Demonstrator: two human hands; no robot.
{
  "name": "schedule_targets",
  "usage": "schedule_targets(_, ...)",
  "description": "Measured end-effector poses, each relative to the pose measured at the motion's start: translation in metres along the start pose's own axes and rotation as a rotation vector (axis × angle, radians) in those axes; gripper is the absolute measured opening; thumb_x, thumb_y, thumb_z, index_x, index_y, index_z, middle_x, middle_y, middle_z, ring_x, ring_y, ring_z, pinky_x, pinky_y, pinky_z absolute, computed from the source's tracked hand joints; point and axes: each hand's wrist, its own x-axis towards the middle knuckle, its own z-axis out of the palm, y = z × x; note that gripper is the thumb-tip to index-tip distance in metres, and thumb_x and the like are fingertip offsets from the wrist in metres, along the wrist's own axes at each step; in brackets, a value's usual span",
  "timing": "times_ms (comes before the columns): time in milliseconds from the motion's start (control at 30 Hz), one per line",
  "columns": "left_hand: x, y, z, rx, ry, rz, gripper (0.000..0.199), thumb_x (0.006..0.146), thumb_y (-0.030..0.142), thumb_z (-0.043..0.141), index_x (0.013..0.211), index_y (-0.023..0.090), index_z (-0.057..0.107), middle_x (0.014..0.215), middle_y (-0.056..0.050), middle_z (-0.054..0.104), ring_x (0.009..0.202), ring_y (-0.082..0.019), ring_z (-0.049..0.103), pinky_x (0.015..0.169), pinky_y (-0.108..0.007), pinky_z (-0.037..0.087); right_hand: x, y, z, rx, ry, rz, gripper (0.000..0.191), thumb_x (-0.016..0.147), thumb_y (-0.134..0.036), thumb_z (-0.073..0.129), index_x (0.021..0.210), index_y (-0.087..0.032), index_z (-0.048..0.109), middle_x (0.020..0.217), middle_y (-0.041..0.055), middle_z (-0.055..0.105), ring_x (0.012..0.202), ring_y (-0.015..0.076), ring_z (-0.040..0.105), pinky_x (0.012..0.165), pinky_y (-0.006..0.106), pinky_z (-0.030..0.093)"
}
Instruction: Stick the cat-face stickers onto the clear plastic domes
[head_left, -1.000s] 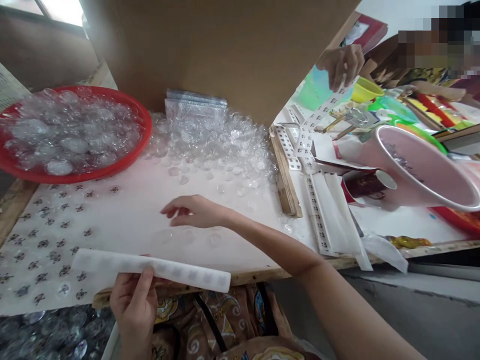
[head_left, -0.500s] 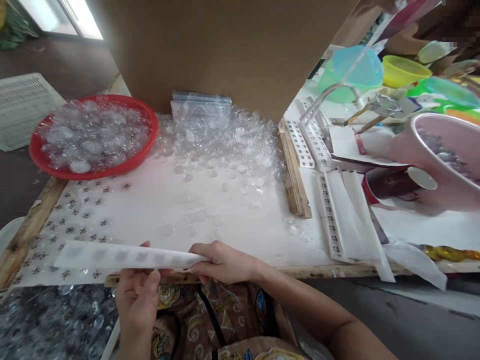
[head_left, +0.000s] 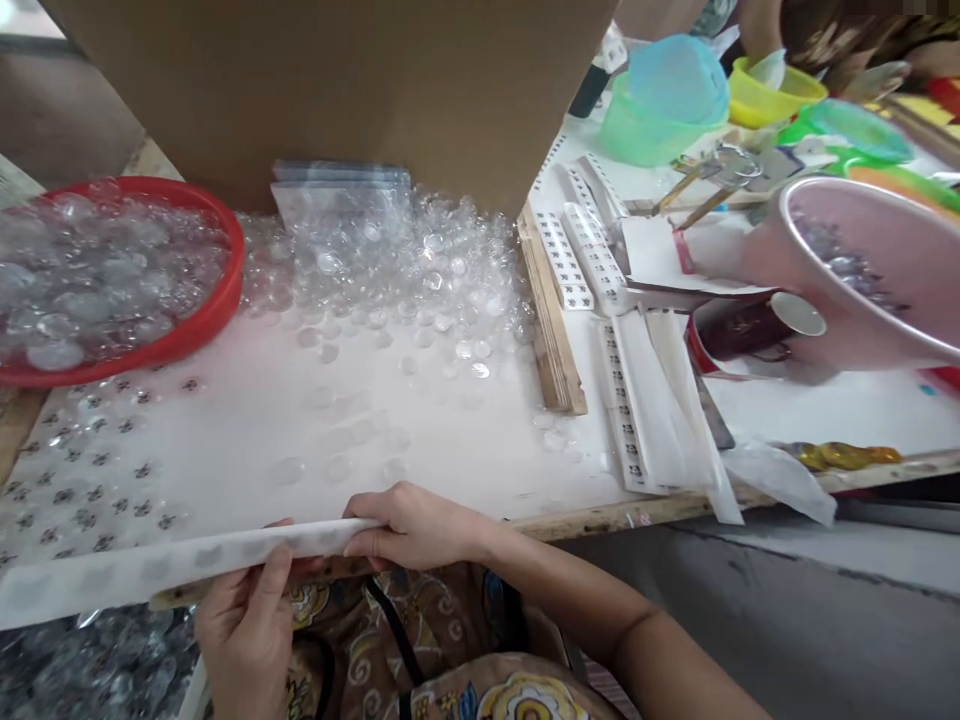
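Note:
A long white strip of sticker backing, with dark prints showing faintly through it, stretches along the table's front edge. My left hand holds its middle, thumb on top and fingers beneath. The strip's right end is pinched between the thumb and fingers of my right hand. Clear round discs lie scattered on the white tabletop beyond my hands. At the left, several clear pieces bearing small dark prints are spread out. What lies under the strip's left end is partly hidden.
A red tray heaped with clear pieces stands left. Behind the loose discs rises a large cardboard box. A wooden bar, sticker sheets, a dark mug and a pink tub are on the right.
The view has shifted, so the table contents sit further left. The strip now tilts down toward its left end, and my left thumb has come onto its face.

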Motion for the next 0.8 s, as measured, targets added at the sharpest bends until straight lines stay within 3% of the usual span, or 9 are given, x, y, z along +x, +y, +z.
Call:
schedule_targets(200,0.001,0.004,-0.001,0.053,-0.128,-0.104,0.034,0.069,0.035,0.088,0.098,0.019,0.081,0.095,-0.005,0.079,0.067,-0.019,0.074,0.058,-0.028,0.065,-0.003,0.011,0.000,0.202,-0.050,-0.016,0.014,0.096,-0.030,0.059,0.088,-0.019,0.056,0.064,-0.0070,0.055,0.056,0.0071,0.048,0.056,0.019,0.038)
schedule_targets(333,-0.002,0.004,0.005,0.085,-0.014,0.054,0.022,0.074,0.031,0.085,0.092,0.019,0.081,0.091,-0.002,0.079,0.069,-0.018,0.073,0.061,-0.026,0.065,-0.003,0.010,0.000,0.035,0.189,-0.067,0.022,0.087,-0.028,0.072,0.106,-0.020,0.064,0.076,-0.0028,0.064,0.067,0.0113,0.056,0.062,0.021,0.042)
schedule_targets(500,-0.005,0.008,0.015,0.053,0.110,0.123,0.023,0.070,0.031,0.088,0.087,0.019,0.080,0.090,0.001,0.078,0.069,-0.015,0.072,0.061,-0.023,0.065,-0.001,0.012,0.004,-0.091,0.488,-0.297,0.012,0.094,-0.022,0.062,0.102,-0.018,0.069,0.095,0.0061,0.070,0.085,0.0148,0.063,0.074,0.024,0.048)
schedule_targets(633,-0.009,0.008,0.014,0.111,0.076,0.107,0.028,0.070,0.031,0.089,0.092,0.018,0.080,0.084,0.001,0.078,0.070,-0.016,0.073,0.062,-0.023,0.064,-0.002,0.017,0.007,-0.141,0.549,-0.320,0.013,0.095,-0.017,0.059,0.103,-0.018,0.068,0.095,0.0064,0.072,0.087,0.0154,0.066,0.078,0.025,0.050)
schedule_targets(800,-0.014,0.003,0.012,0.074,0.077,0.119,0.021,0.072,0.028,0.087,0.090,0.019,0.080,0.086,0.002,0.079,0.064,-0.015,0.073,0.061,-0.025,0.065,-0.006,0.018,0.006,-0.219,0.559,-0.321,0.014,0.097,-0.021,0.058,0.109,-0.018,0.065,0.102,0.0086,0.070,0.091,0.0164,0.067,0.081,0.027,0.053)
